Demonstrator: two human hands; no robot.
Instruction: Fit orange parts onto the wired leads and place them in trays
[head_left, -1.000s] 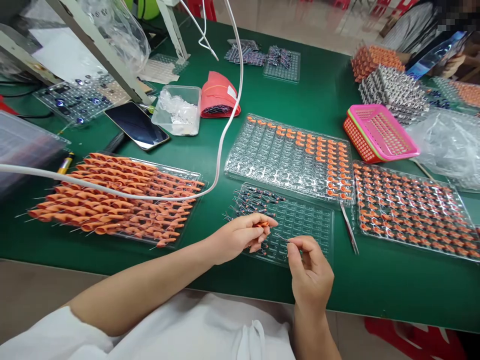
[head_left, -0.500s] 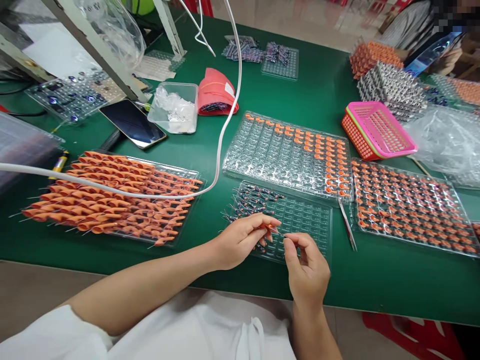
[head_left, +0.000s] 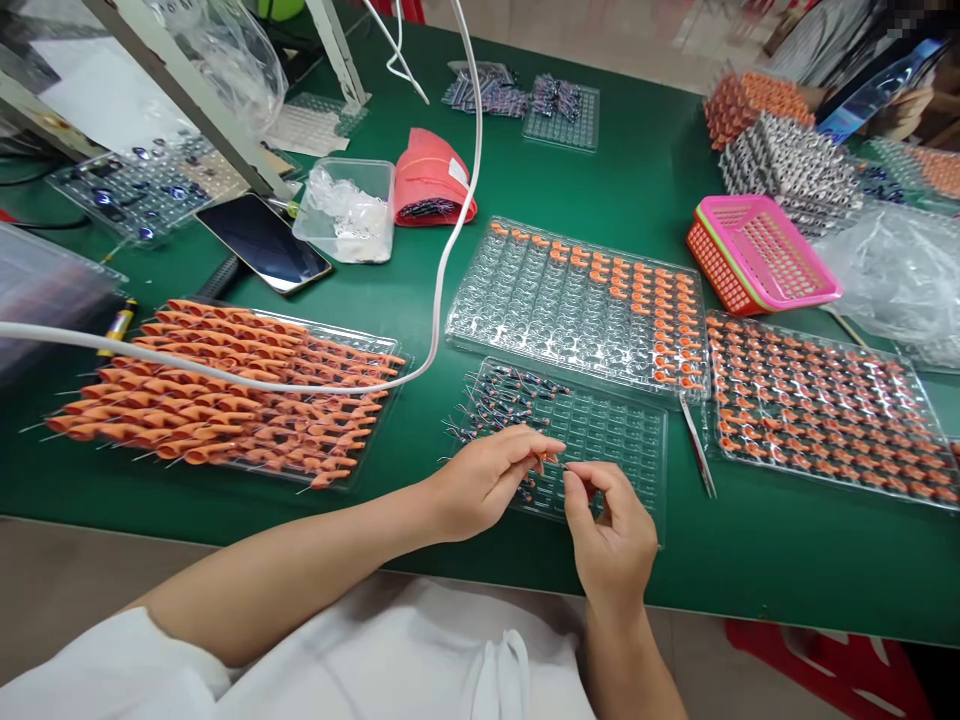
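My left hand (head_left: 487,482) is closed in a pinch around a small orange part (head_left: 552,458), mostly covered by the fingers. Just to its right, the thumb and forefinger of my right hand (head_left: 616,530) press together on a tiny dark piece that is too small to make out. The fingertips of both hands are a short gap apart, above a clear plastic tray (head_left: 637,440). On that tray's left side lies a pile of dark wire-legged parts with orange tips (head_left: 499,400), partly hidden by my left hand.
Behind is a clear tray (head_left: 517,310) partly filled with orange pieces. A filled tray (head_left: 825,410) lies right, tweezers (head_left: 697,445) beside it. Stacked orange parts (head_left: 217,390) and a phone (head_left: 264,242) are left. A white cable (head_left: 437,320) loops across; pink baskets (head_left: 772,250) stand right.
Both hands stay nearly in place, fingertips slightly closer together. Less of the orange part shows between my left fingers. The view has shifted slightly.
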